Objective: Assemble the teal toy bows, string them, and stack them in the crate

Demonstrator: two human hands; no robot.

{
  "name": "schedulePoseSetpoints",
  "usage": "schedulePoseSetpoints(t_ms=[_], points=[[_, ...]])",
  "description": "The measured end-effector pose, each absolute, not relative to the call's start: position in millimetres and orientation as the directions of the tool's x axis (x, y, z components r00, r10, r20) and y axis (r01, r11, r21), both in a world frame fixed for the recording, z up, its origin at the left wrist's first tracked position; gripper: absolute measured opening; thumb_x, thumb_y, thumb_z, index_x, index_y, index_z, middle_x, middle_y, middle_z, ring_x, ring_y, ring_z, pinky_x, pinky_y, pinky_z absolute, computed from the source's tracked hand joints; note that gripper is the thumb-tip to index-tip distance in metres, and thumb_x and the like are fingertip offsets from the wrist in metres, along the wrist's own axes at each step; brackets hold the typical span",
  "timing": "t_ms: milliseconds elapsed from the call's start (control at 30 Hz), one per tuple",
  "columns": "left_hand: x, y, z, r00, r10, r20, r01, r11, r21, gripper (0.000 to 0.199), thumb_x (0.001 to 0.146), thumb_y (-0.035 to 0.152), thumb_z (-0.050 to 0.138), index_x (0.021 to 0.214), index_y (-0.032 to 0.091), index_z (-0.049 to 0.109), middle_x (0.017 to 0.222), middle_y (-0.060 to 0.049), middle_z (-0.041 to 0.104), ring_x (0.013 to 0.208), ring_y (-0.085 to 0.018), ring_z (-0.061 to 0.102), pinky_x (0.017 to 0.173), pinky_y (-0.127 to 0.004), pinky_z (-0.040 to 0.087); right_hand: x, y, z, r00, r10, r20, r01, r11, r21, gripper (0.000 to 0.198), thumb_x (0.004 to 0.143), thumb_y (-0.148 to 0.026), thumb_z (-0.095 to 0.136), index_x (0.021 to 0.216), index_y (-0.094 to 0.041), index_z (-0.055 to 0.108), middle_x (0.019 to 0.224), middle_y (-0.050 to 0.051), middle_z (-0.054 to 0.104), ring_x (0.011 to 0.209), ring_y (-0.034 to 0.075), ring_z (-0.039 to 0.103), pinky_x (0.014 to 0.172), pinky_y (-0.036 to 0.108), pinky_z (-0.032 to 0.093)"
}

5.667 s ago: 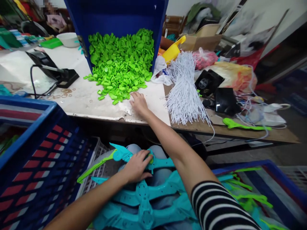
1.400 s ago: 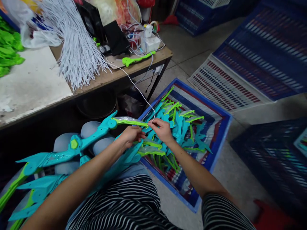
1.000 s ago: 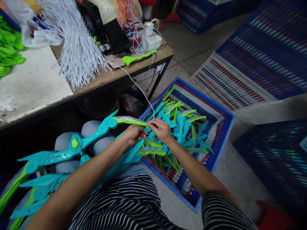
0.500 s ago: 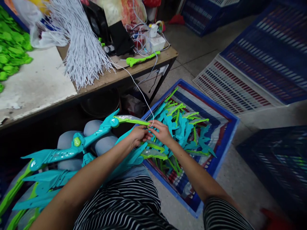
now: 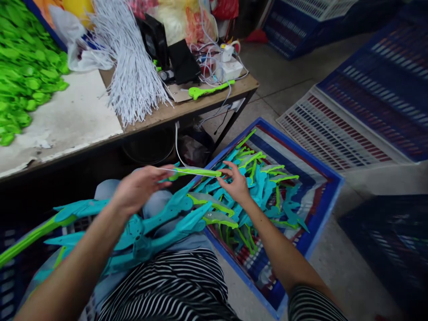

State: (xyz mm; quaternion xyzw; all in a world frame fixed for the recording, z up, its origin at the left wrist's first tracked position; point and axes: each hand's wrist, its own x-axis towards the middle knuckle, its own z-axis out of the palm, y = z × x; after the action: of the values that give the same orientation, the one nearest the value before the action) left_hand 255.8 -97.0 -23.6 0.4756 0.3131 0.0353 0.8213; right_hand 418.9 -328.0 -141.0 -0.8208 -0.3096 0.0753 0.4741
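A toy bow of teal and lime-green plastic [image 5: 197, 171] lies across my lap, its green limb pointing right. At that limb's tip, the thumb and fingers of my right hand [image 5: 236, 182] close round the end. A thin white string [image 5: 203, 174] runs from the tip along the limb towards my left hand [image 5: 138, 187]. The left fingers are drawn together on the string near the teal joint; their grip is partly hidden. Beneath, more teal bows [image 5: 180, 227] rest on my thighs, partly covered by my left forearm.
A blue crate [image 5: 326, 200] with a striped liner holds several teal and green bows. On the table [image 5: 83, 107] are a bundle of white strings [image 5: 137, 80], a heap of green parts [image 5: 30, 67], a green piece [image 5: 210, 90] and a power strip [image 5: 230, 69]. More crates [image 5: 377, 89] stand right.
My left hand has moved left from the limb tip, and the string now stretches along the limb. The bow has turned edge-on. My right hand stays at the tip. The view has shifted slightly.
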Motion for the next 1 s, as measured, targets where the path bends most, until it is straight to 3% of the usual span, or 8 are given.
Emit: schedulePoseSetpoints(t_ms=[100,233,333,433,567,667,800,1000], points=[[187.9,-39.2,6.8,0.619,0.736,-0.272,-0.037,0.374,0.927,0.015,0.075,0.030,0.060,0.064,0.026,0.068,0.091,0.009,0.074,0.118,-0.024,0.053,0.094,-0.038,0.050,425.5,-323.5,-146.6,0.818,0.561,0.123,0.386,-0.378,-0.842,0.053,0.074,-0.031,0.060,0.124,-0.019,0.046,0.096,0.006,0.071,0.071,0.016,0.064,0.072,0.033,0.054],[109.6,-14.5,26.0,0.359,0.920,-0.157,-0.121,0.212,0.970,0.028,0.081,0.025,0.052,0.058,0.033,0.063,0.065,0.022,0.068,0.118,-0.014,0.052,0.103,-0.030,0.043,435.3,-317.6,-150.3,0.849,0.526,0.055,0.328,-0.443,-0.834,0.057,0.073,-0.037,0.060,0.124,-0.015,0.048,0.098,0.010,0.070,0.073,0.019,0.065,0.074,0.039,0.055],[83.8,-30.3,15.0,0.269,0.943,-0.196,-0.129,0.237,0.963,0.016,0.073,0.035,0.062,0.058,0.032,0.066,0.062,0.015,0.069,0.093,-0.018,0.064,0.093,-0.034,0.051,443.4,-304.9,-141.6,0.837,0.540,0.082,0.407,-0.517,-0.752,0.044,0.076,-0.037,0.057,0.114,-0.016,0.056,0.098,0.012,0.069,0.081,0.024,0.066,0.080,0.045,0.053],[83.8,-54.2,-9.3,0.311,0.894,-0.323,-0.087,0.365,0.927,0.018,0.055,0.040,0.080,0.062,0.027,0.070,0.070,0.003,0.073,0.077,-0.023,0.068,0.078,-0.039,0.056,436.5,-266.9,-123.0,0.729,0.610,0.310,0.658,-0.500,-0.564,0.027,0.080,-0.033,0.054,0.102,-0.019,0.063,0.102,0.013,0.067,0.098,0.029,0.061,0.091,0.050,0.047],[98.7,-79.1,-34.6,0.361,0.843,-0.398,-0.108,0.462,0.880,0.030,0.051,0.036,0.085,0.071,0.020,0.069,0.069,-0.004,0.073,0.074,-0.022,0.070,0.078,-0.036,0.054,370.9,-178.2,-107.0,0.301,0.828,0.473,0.896,-0.076,-0.437,0.024,0.088,-0.029,0.051,0.108,-0.021,0.061,0.107,0.013,0.064,0.103,0.027,0.057,0.090,0.045,0.047],[105.2,-86.3,-39.3,0.417,0.794,-0.442,-0.136,0.535,0.834,0.037,0.054,0.037,0.084,0.081,0.017,0.067,0.064,-0.004,0.071,0.068,-0.020,0.069,0.073,-0.033,0.053,301.7,-117.0,-112.7,-0.161,0.935,0.316,0.889,0.276,-0.365,0.034,0.085,-0.031,0.058,0.117,-0.020,0.058,0.113,0.015,0.059,0.105,0.028,0.054,0.087,0.044,0.047],[96.6,-79.7,-34.7,0.476,0.760,-0.442,-0.173,0.574,0.800,0.038,0.057,0.043,0.081,0.071,0.015,0.060,0.056,-0.002,0.065,0.056,-0.016,0.064,0.063,-0.029,0.052,264.5,-72.7,-120.5,-0.376,0.927,0.012,0.885,0.362,-0.293,0.044,0.085,-0.019,0.054,0.129,-0.021,0.053,0.102,0.014,0.062,0.094,0.026,0.057,0.083,0.043,0.045],[57.3,-52.9,-34.9,0.157,0.936,-0.316,-0.281,0.349,0.894,0.033,0.063,0.042,0.077,0.069,0.016,0.058,0.051,0.003,0.057,0.043,-0.006,0.047,0.046,-0.019,0.039,321.4,-25.9,-111.7,-0.486,0.858,-0.165,0.683,0.255,-0.684,0.052,0.079,-0.019,0.057,0.131,-0.023,0.054,0.111,0.005,0.069,0.094,0.023,0.064,0.084,0.034,0.049]])
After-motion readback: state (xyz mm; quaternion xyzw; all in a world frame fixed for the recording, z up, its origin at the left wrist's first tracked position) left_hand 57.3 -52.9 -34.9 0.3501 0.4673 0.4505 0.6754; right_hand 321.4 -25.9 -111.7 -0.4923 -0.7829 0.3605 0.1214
